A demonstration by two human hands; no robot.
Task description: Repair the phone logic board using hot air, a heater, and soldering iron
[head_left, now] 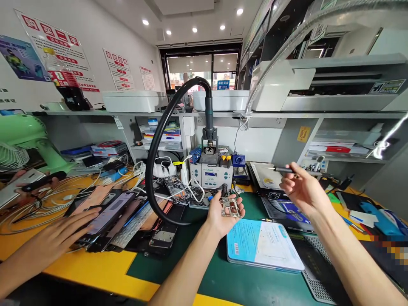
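My left hand [219, 214], palm up over the green mat, has its fingers curled round a small phone circuit board [230, 207] with open gaps in it. Raised to the right, my right hand [301, 187] pinches a slim, dark-handled tool [282, 169] with a thin pointed tip. The tip points left and is well apart from the board; the tool's exact kind is unclear. Behind the board stands a hot air station [212, 175], its black hose [151, 153] arching up and down to the left. A blue and white booklet or flat box [264, 245] lies just right of my left forearm.
A co-worker's hand [63, 233] rests by stacked phone parts [111, 212] on the left; another hand holds a dark-handled tool [44, 180] near a phone. Loose white cables [73, 199] cross the yellow table. A perforated metal plate [318, 272] and dark panel lie front right.
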